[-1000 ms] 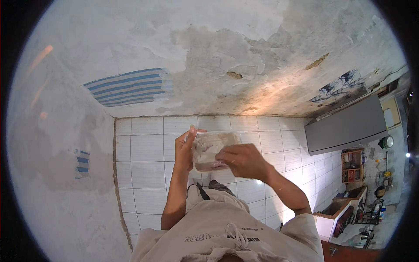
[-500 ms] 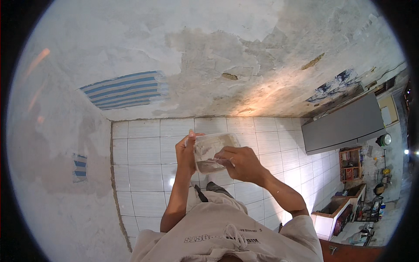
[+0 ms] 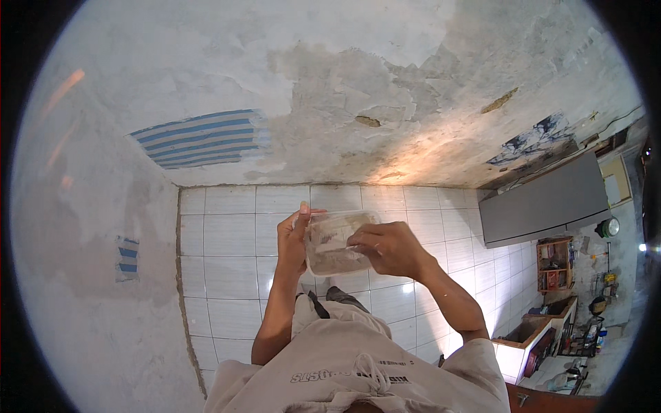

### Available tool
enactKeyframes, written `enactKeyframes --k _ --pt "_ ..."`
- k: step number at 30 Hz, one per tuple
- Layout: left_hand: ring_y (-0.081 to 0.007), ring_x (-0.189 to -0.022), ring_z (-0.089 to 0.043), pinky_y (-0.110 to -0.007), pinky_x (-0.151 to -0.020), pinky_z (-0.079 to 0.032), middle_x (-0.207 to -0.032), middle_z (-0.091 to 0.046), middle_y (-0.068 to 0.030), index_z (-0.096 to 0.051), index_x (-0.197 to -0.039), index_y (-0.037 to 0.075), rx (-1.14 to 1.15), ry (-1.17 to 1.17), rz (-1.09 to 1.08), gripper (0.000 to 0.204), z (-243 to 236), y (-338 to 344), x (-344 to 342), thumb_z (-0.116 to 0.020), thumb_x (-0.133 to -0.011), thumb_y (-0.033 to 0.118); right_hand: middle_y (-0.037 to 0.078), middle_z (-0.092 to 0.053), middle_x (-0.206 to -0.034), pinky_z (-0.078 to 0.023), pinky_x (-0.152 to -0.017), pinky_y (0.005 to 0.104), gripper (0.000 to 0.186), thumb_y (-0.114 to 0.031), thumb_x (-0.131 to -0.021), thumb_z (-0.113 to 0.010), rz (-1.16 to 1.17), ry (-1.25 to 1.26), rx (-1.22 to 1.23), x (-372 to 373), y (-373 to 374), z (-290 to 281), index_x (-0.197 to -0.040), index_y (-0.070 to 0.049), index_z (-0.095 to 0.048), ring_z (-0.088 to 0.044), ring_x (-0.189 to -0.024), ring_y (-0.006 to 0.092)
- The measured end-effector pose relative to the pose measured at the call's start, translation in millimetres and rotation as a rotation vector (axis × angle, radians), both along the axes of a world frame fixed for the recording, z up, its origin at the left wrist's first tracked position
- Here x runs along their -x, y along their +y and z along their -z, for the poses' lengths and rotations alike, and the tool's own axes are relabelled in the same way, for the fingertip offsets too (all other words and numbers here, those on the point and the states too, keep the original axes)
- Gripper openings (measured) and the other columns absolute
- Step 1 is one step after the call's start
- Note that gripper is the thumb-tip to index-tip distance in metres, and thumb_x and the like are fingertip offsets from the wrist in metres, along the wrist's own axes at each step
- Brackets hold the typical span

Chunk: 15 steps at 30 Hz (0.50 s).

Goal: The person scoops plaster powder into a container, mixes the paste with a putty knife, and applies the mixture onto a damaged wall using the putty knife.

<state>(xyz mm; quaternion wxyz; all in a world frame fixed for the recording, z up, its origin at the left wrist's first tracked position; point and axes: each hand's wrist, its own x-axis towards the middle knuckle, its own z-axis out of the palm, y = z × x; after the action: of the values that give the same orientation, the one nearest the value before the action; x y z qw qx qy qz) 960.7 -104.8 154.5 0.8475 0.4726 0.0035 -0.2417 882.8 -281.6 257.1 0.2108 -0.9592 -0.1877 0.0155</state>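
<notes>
A clear rectangular plastic container [image 3: 322, 261] hangs in front of my body, above the tiled floor, with a greyish-white substance smeared inside it. My left hand [image 3: 295, 237] grips its left side, the thumb pointing up along the rim. Over the right part of the container, my right hand [image 3: 389, 249] bends down with its fingers pinched together at the contents. Whatever those fingertips hold is hidden by the hand and too small to name.
A plastered wall [image 3: 330, 82] with patchy grey areas and a blue-striped patch [image 3: 200, 140] rises ahead. White floor tiles [image 3: 227, 275] lie below. To the right stand a grey refrigerator [image 3: 544, 199], a small wooden shelf [image 3: 555, 265] and a cluttered counter [image 3: 530, 337].
My right hand has shifted slightly right and up across the container, its fingers still pinched. My left hand and the container stay nearly in place. The view has moved a little.
</notes>
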Motion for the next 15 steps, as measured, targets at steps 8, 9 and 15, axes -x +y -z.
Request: enactKeyframes --k 8,9,15 --pt "-0.0151 -0.069 -0.065 -0.029 -0.063 -0.056 -0.08 -0.067 -0.0109 -0.067 -0.096 -0.005 0.016 0.023 0.005 0.051 -9.6 1.4 -6.3 -0.055 -0.095 0.044 0.004 -0.068 -0.088 -0.054 -0.06 0.0347 0.017 -0.004 -0.075 -0.069 0.025 -0.156 0.003 8.2 6.1 8.6 -0.091 -0.008 -0.067 -0.067 -0.074 0.0232" --pt "-0.0151 -0.069 -0.065 -0.029 -0.063 -0.056 -0.08 -0.067 -0.0109 -0.067 -0.096 -0.005 0.016 0.022 0.004 0.051 -6.2 1.8 -4.8 -0.055 -0.095 0.044 0.003 -0.068 -0.088 -0.054 -0.059 0.0348 0.017 -0.005 -0.075 -0.069 0.006 -0.123 0.009 10.7 8.1 9.6 -0.092 -0.009 -0.066 -0.066 -0.073 0.0235" --pt "-0.0152 -0.067 -0.065 -0.029 -0.061 -0.055 -0.079 -0.067 -0.0108 -0.067 -0.094 -0.006 -0.014 0.049 -0.012 0.051 1.8 -0.3 -3.8 -0.056 -0.095 0.044 0.002 -0.066 -0.084 -0.054 -0.059 0.0346 0.016 -0.006 -0.077 -0.069 0.024 -0.047 -0.107 7.3 4.4 -6.2 -0.091 -0.01 -0.066 -0.065 -0.071 0.0236"
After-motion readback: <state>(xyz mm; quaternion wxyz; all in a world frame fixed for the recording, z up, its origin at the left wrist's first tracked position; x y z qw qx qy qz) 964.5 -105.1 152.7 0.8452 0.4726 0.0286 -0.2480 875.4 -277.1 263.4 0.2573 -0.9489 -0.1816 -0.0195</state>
